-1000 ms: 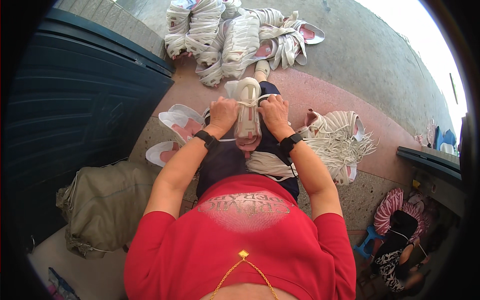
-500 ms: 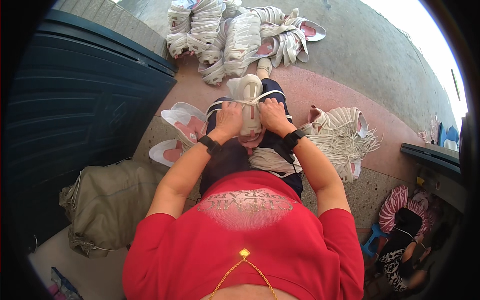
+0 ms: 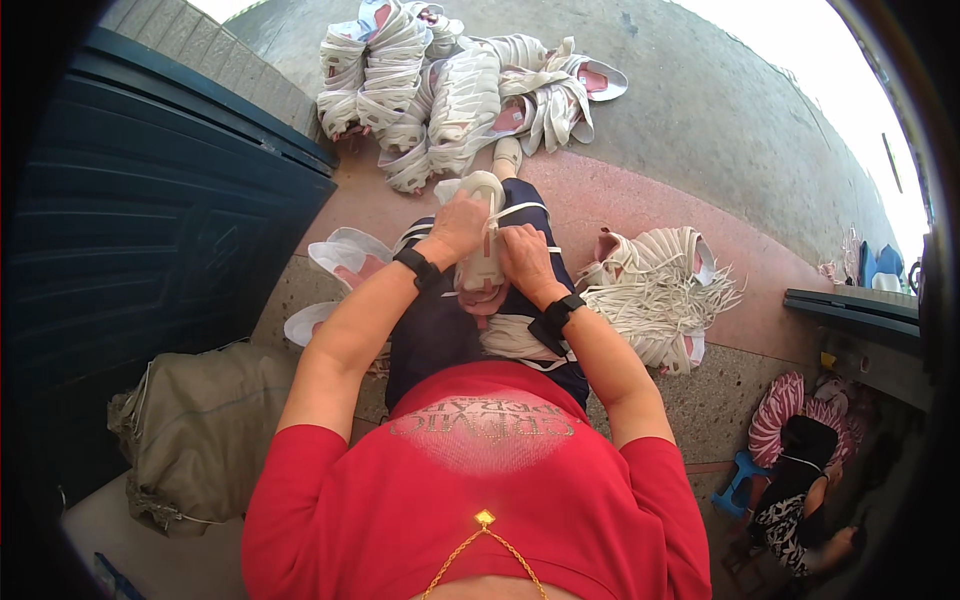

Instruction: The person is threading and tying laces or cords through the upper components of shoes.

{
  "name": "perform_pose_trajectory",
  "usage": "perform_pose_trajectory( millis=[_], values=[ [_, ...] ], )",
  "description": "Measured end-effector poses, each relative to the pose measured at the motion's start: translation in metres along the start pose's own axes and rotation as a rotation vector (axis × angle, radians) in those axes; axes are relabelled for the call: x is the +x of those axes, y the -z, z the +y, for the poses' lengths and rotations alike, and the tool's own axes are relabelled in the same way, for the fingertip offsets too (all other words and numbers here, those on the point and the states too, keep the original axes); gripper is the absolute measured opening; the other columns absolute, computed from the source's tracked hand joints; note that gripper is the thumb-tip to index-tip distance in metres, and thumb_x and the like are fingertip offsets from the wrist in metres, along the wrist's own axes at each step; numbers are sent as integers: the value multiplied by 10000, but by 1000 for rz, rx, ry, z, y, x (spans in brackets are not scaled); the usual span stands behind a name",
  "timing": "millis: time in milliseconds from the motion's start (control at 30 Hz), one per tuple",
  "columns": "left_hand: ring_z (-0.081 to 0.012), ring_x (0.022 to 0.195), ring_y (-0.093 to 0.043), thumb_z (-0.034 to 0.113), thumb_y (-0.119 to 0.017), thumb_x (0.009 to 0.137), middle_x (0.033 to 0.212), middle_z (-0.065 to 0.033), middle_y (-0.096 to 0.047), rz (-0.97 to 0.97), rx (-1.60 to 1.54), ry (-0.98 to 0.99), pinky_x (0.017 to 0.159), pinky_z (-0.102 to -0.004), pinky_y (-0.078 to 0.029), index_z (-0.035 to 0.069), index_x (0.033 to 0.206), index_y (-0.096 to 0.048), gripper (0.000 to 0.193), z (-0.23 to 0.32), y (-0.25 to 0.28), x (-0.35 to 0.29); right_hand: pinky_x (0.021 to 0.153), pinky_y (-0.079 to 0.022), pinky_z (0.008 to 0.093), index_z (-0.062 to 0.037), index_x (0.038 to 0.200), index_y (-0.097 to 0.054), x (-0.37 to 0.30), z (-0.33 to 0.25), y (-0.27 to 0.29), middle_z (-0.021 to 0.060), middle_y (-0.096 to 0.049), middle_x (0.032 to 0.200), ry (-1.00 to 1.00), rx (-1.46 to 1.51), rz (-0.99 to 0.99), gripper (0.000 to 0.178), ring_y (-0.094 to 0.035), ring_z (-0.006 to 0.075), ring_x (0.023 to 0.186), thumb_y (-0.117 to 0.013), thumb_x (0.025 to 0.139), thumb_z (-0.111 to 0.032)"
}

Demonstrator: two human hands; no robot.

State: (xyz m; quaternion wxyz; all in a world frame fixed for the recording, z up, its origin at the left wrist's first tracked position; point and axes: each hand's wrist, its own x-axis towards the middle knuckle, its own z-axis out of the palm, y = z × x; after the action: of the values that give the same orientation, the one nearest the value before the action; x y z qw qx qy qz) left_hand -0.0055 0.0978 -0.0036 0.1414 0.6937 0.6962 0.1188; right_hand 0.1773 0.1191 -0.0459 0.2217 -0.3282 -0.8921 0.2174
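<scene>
A cream and pink shoe upper (image 3: 480, 268) lies lengthwise over my thighs, its toe pointing away from me. My left hand (image 3: 456, 226) is bent over its upper left part with the fingers curled at the lacing. Close by on the right, my right hand (image 3: 526, 260) has its fingers pinched together against the shoe's middle, where the laces cross. A flat white shoelace (image 3: 524, 209) loops out to the right from between the hands. The fingertips are partly hidden, but both hands appear to grip lace. More white laces (image 3: 520, 340) lie on my lap below.
Stacked shoe uppers (image 3: 463, 95) lie ahead on the floor. A fanned bundle of laced uppers (image 3: 650, 285) is at my right, with loose white uppers (image 3: 345, 255) at my left. A dark blue door (image 3: 150, 190) and brown sack (image 3: 210, 420) stand left. Another person (image 3: 800, 490) sits lower right near a blue stool (image 3: 740, 482).
My hands were apart on either side of the shoe with lace stretched across it. The left has moved in over the shoe and the right has come in beside it. The view has shifted slightly.
</scene>
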Motion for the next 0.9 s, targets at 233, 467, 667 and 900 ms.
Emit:
perform_pose_trajectory(
  millis=[233, 467, 667, 900],
  values=[
    [-246, 742, -651, 124, -727, 822, 806, -144, -681, -14, -413, 163, 688, -354, -538, 7, 914, -663, 162, -21, 1, 3, 805, -410, 393, -118, 955, -653, 10, -15, 2, 21, -611, 926, 114, -343, -122, 153, -562, 213, 986, -603, 823, -176],
    [-102, 789, -649, 88, -792, 831, 899, -45, -707, -143, -994, 430, 704, -257, -540, 0, 1056, -680, 266, -18, 11, 29, 842, -402, 384, -104, 937, -640, 20, 1, 12, 30, -599, 949, 290, -139, 66, 158, -560, 220, 996, -602, 802, -176],
    [-127, 798, -671, 104, -828, 775, 869, -94, -721, -344, -925, 457, 718, -270, -540, -3, 1028, -707, 300, -14, 21, 23, 899, -417, 395, -83, 1023, -606, 8, -14, 41, 53, -636, 1068, 369, 39, 28, 254, -579, 244, 1030, -611, 786, -176],
    [-336, 774, -683, 163, -775, 727, 824, -197, -704, -176, -34, 141, 749, -418, -551, 42, 832, -709, 174, -6, 14, 15, 986, -441, 403, -76, 1027, -594, -11, -53, 79, 84, -658, 1033, 336, 317, -97, 323, -612, 288, 1044, -738, 766, -201]
  ],
)
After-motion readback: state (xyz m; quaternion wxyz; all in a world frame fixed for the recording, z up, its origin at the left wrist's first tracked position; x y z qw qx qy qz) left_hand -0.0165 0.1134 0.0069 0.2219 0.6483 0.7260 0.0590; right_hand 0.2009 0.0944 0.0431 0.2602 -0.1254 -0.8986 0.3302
